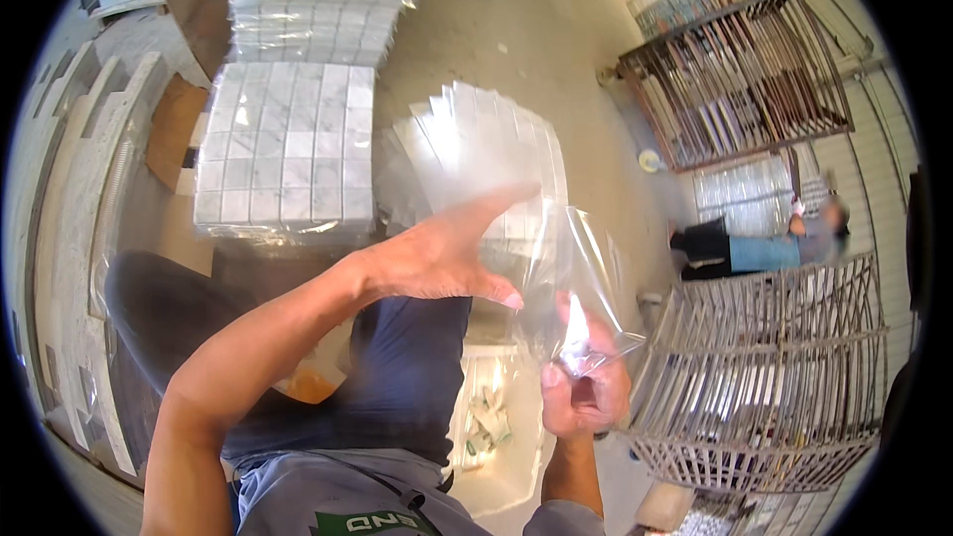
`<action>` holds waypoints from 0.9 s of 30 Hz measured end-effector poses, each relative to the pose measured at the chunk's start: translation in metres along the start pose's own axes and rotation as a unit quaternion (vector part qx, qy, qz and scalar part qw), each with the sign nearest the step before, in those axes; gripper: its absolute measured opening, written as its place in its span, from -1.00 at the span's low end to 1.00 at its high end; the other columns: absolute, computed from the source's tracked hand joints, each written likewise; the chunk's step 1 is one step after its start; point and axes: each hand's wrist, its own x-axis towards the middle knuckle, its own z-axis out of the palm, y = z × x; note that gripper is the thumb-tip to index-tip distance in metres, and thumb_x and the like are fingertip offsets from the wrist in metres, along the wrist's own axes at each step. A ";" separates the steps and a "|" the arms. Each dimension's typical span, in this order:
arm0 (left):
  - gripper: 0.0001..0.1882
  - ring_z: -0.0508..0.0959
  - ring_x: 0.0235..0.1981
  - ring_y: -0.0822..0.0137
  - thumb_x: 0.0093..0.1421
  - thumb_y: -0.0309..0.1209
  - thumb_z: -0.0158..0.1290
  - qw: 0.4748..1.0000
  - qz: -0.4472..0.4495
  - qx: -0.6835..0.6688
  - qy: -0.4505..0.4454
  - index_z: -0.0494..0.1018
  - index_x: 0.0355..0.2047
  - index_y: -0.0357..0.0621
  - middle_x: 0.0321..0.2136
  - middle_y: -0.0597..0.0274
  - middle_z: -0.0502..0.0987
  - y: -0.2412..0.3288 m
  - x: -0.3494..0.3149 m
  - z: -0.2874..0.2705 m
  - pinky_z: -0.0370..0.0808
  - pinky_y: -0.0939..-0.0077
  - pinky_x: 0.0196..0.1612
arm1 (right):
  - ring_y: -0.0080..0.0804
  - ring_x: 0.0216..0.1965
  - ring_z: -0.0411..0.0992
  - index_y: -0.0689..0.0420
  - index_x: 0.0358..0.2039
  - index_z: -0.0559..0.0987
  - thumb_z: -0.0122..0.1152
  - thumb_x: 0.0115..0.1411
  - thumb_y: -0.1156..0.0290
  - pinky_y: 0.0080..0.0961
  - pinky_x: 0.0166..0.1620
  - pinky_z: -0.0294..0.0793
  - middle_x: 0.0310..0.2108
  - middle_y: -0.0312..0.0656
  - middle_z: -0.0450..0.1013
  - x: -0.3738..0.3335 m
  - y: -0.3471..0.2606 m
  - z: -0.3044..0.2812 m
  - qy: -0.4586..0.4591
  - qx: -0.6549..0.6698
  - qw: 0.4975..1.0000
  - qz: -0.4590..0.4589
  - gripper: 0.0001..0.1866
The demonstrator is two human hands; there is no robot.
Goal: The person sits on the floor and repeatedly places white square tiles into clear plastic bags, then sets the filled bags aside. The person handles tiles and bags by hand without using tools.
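A clear plastic bag or sleeve point(591, 263) hangs in front of me, shiny and creased. Its lower end is pinched between the thumb and fingers of my right hand point(586, 392). To the left of the plastic, my left hand point(442, 253) is open, with thumb and fingers spread wide; the thumb tip is close to the film, and I cannot tell if it touches. Its fingertips are blurred. Just beyond the hands lies a fanned stack of pale, glossy sheets point(506, 129), partly covered by my left hand and the plastic.
Plastic-wrapped stacks of grey-white mosaic tiles point(283, 139) stand at the left. By my legs sits a white bin point(516, 471) holding crumpled pale items point(486, 422). Metal racks of slabs point(745, 79) line the right side, where another person point(764, 250) works. Stone slabs point(114, 169) stand far left.
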 end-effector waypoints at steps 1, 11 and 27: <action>0.09 0.03 0.35 0.12 -0.14 -0.26 0.40 1.000 0.009 0.000 0.016 -0.01 0.34 -0.04 0.32 0.04 0.07 0.007 -0.002 -0.011 0.02 0.21 0.36 | 0.30 -0.13 0.48 0.24 -0.39 0.23 0.18 0.02 0.67 0.11 -0.01 0.42 -0.16 0.35 0.45 0.009 -0.003 0.005 -0.012 0.036 0.999 -0.006 -0.72; -0.65 0.24 0.26 0.05 -0.11 -0.36 0.32 0.988 0.139 0.063 -0.005 0.60 -0.25 -0.05 -0.05 0.19 0.55 0.044 -0.068 -0.086 -0.08 -0.10 0.35 | 0.21 -0.15 0.50 0.20 -0.42 0.35 0.21 0.01 0.72 0.19 0.05 0.36 -0.29 0.27 0.51 0.060 -0.027 0.069 -0.171 0.411 0.895 -0.027 -0.77; -0.86 0.59 -0.34 0.15 -0.06 -0.61 0.18 0.894 0.029 0.366 0.255 0.45 -0.49 -0.20 -0.60 0.20 0.50 0.064 -0.185 -0.126 0.15 -0.05 0.30 | -0.71 -0.43 0.25 0.30 0.00 0.44 0.38 -0.03 0.57 -0.77 -0.35 0.25 -0.47 -0.38 0.32 0.073 0.000 0.134 -0.087 0.358 0.896 0.247 -0.46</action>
